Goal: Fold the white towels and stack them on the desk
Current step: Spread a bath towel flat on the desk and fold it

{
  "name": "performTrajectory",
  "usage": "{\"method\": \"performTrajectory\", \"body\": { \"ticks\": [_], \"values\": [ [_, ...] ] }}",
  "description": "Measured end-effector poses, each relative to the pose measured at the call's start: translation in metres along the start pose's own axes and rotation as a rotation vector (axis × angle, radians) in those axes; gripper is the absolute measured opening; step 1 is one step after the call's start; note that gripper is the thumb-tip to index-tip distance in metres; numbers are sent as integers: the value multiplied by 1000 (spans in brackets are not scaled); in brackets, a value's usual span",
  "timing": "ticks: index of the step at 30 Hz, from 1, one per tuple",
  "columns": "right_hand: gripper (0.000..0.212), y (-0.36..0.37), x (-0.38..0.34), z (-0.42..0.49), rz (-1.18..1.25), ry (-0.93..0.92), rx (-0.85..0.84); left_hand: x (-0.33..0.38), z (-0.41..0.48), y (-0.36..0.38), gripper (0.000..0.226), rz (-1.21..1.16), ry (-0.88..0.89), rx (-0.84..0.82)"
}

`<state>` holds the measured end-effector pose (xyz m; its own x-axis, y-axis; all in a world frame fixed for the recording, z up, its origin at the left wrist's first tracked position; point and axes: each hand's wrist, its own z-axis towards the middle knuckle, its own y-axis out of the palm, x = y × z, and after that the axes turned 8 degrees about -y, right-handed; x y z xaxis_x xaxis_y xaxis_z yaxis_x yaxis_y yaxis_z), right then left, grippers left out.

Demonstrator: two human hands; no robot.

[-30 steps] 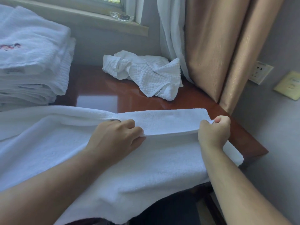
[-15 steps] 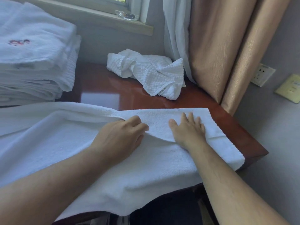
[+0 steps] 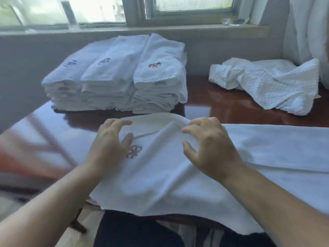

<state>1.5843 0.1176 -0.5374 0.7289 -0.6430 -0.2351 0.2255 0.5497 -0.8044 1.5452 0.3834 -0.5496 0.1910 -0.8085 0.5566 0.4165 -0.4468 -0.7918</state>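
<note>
- Head view: glossy red-brown bench (image 3: 231, 107) below a window; folded stack (image 3: 124, 77) at rear.
- White towel (image 3: 169, 172) lies spread nearer than the stack.
- Left hand (image 3: 108, 148) and right hand (image 3: 211, 148) rest on it, fingers loose, gripping nothing.
- Step: mid-fold. Next, likely grip an edge and fold across.

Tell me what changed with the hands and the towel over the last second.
A second ago both hands pinched the towel's far edge; then the right flattened onto it. Now the left hand and right hand hover with spread, curled fingers at the left end of the towel, holding nothing, and its embroidered mark shows. The view swung left. The folded stack and crumpled quilted cloth stayed put on the desk.
</note>
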Motion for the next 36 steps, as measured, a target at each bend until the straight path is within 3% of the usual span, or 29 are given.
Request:
{"method": "performTrajectory", "body": {
  "ticks": [5,8,11,14,17,19,21,24,30,31,34,36],
  "values": [
    [15,26,-16,9,59,-110,-55,-6,34,-6,49,-13,-382,-69],
    [16,39,-14,2,117,-84,-176,8,50,1,48,-235,-609,-191],
    [21,43,-9,0,106,-64,-243,15,60,7,32,-286,-575,-260],
    [44,44,-7,2,88,-46,-384,20,62,9,17,-410,-506,-245],
    [61,45,-5,4,68,-53,-524,24,67,0,11,-711,-485,-136],
    [66,45,-3,8,60,-41,-560,28,69,-13,8,-1069,-574,-56],
    [69,45,-1,12,60,-38,-560,28,73,-26,11,-1338,-626,-13],
    [60,44,-2,13,4,-77,-519,22,77,-39,18,-1341,-690,-62],
    [11,33,-12,6,-156,-424,15,-3,56,-34,21,-1097,-795,-233],
    [11,32,-13,7,-194,-394,48,-8,51,-31,26,-1085,-814,-234],
    [42,32,-15,11,-268,-121,-37,-15,44,-25,21,-1177,-816,-178],
    [29,34,-15,12,-293,-77,-150,-18,41,-25,17,-1260,-710,-177]
  ]
}}
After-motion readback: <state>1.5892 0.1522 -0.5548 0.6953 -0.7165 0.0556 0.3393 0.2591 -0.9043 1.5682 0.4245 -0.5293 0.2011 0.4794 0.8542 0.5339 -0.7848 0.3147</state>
